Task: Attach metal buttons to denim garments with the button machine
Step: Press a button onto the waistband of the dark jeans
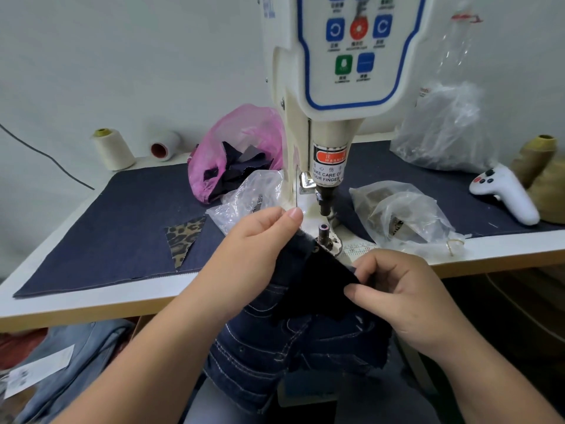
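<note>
Around the work: pink plastic bag of dark fabric scraps [241, 148], crumpled clear plastic bag [247, 200] just left of the machine column, clear plastic bag of brownish metal parts [403, 215] to the right, triangular leopard-print fabric scrap [183, 237] on the dark blue denim mat [107, 234], two cream thread cones [113, 148] by the wall, white handheld controller with coloured buttons [504, 191] at far right

Dark blue denim garment with white stitching [290, 341] draped from the lap up to the table edge, top corner just below the small metal post [323, 230] of the cream-white button machine [330, 123], black punch above the post, gap between them

Left hand [256, 246] pinching the garment's upper edge; right hand [394, 289] pinching its dark flap lower right

On the machine: "WARNING", "TAKE CARE OF YOUR FINGER"
</note>
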{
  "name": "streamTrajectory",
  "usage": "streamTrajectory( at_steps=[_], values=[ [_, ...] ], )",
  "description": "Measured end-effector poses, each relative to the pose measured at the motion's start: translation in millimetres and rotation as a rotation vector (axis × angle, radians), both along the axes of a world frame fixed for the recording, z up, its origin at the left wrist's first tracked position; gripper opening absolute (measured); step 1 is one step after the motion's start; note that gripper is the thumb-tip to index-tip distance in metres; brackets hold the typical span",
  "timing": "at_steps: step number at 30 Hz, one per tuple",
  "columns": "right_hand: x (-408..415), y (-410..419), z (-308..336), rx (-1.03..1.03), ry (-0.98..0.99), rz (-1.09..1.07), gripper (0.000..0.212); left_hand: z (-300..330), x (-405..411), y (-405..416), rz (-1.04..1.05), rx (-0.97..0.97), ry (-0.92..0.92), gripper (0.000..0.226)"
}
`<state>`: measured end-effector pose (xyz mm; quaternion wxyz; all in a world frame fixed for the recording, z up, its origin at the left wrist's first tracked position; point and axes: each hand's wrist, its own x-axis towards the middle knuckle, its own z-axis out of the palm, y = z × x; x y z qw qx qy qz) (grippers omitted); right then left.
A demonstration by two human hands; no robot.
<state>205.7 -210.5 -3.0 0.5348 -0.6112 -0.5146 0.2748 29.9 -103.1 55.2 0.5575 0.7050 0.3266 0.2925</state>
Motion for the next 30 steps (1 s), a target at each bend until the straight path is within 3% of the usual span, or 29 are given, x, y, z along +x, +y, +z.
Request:
streamTrajectory(
  at_steps=[2,9,12,19,24,30],
  values=[
    [1.1,0.5,-1.2,-0.006,0.001,-0.027,0.017,-0.2,-2.8,2.3,-0.040,-0.008,0.010,0.073],
    [0.3,3.5,1.8,-0.015,-0.009,0.009,0.013,5.1,-4.9,6.8,-0.178,0.151,0.296,0.024],
    [1.6,4.2,2.3,-0.001,-0.020,0.019,0.012,7.8,-5.2,6.4,-0.191,0.167,0.307,0.004],
    [9.0,5.4,3.2,-0.018,0.110,0.104,0.023,12.1,-8.7,6.5,-0.200,0.125,0.124,0.017],
    [12.1,3.0,6.9,-0.050,0.125,0.183,0.005,9.1,-10.3,5.9,-0.185,0.075,0.141,0.021],
    [11.4,5.7,12.6,-0.028,0.131,0.164,0.007,5.0,-7.0,6.3,-0.151,-0.034,0.141,0.014]
  ],
)
